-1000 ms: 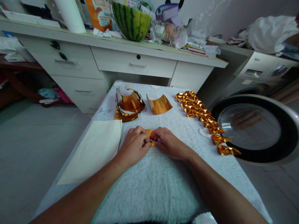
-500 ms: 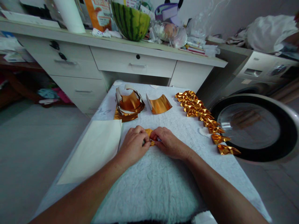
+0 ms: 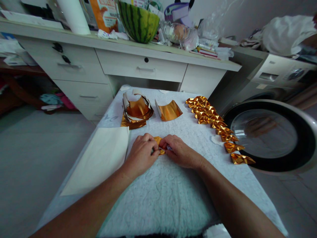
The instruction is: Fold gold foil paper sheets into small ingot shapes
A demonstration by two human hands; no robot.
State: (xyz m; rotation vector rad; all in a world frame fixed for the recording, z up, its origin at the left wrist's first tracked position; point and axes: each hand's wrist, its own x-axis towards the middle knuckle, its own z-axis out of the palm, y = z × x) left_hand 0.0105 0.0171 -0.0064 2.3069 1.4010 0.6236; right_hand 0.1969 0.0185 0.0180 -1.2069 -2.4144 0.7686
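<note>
Between my hands a small piece of gold foil paper lies at the middle of the cloth-covered table. My left hand is closed on its left side, fingers curled. From the right, my right hand pinches the same piece; the fingers hide much of it. Behind them is a stack of curled gold sheets, and beside that a single curved gold sheet. Folded gold pieces form a row along the table's right side.
A cream paper sheet lies on the table's left. Behind stands a white desk with half a watermelon. An open washing machine door borders the right edge.
The fingertips of my right hand have shifted very slightly at the foil. My left hand and the other gold pieces look unchanged.
</note>
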